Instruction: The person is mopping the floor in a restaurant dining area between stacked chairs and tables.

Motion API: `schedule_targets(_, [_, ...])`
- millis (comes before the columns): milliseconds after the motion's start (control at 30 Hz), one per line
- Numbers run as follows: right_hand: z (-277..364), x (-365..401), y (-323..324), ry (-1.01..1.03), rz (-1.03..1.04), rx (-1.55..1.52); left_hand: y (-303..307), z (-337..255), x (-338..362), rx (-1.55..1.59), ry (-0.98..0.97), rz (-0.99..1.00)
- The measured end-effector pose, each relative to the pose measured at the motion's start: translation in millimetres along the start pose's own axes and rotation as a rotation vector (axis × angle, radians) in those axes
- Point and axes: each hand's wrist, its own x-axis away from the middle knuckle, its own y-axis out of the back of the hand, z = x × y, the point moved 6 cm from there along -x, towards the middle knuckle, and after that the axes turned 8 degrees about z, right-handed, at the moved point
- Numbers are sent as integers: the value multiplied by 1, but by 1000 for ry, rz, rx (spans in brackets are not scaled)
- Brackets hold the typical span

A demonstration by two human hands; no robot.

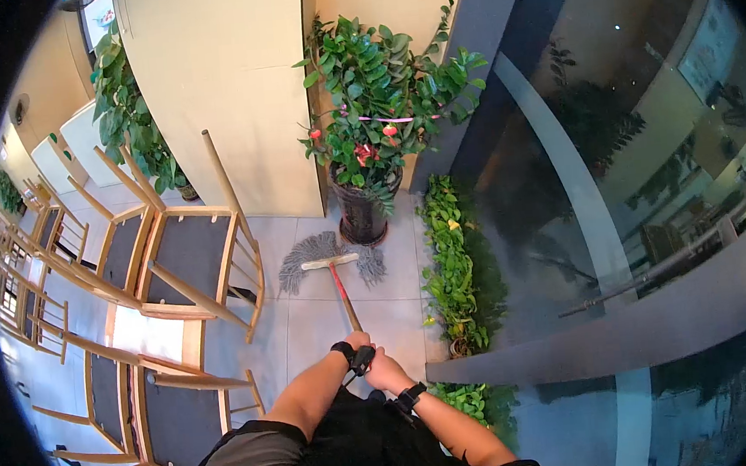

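Both of my hands are wrapped round the wooden handle of a mop [344, 295], low in the middle of the head view. My left hand [358, 340] is on the handle, with a black strap at the wrist. Close beside it on the right is my right hand [385, 370], closed on the handle, with a black watch on that wrist. The mop's grey string head lies spread on the tiled floor [310, 325], in front of a dark plant pot [361, 209].
Upturned wooden chairs [191, 256] rest on a table [149, 336] at the left. A leafy plant [371, 93] stands in the pot by a cream wall [222, 96]. Low green plants [450, 271] line the glass wall [549, 245] at the right.
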Motion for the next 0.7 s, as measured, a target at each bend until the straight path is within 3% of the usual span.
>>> schedule_targets(67, [11,-5,-2,86,57,4,11,2,3,1,30,42])
schedule_targets(133, [12,-15,-8,136,25,15,24,1,24,225,123,1])
schedule_targets(200, [24,-19,-3,342,61,60,38,-23,48,324,138,18])
schedule_targets(267, [34,-8,13,315,98,33,44,-37,66,521,176,66])
schedule_targets(333, [31,-1,19,291,142,1,36,10,41,503,175,76])
schedule_targets(400, [20,1,15,336,241,-35,33,13,59,766,202,51])
schedule_targets(467, [0,4,10,341,211,-15,29,10,85,986,94,135])
schedule_targets(533, [-28,2,3,275,213,23,15,21,111,1343,304,51])
schedule_targets(567, [-37,5,0,261,206,56,11,12,137,1351,303,33])
schedule_targets(633, [-50,7,-7,292,230,126,-9,-15,181,1477,256,301])
schedule_targets(700, [-57,8,-15,291,252,212,-30,26,171,1509,223,209])
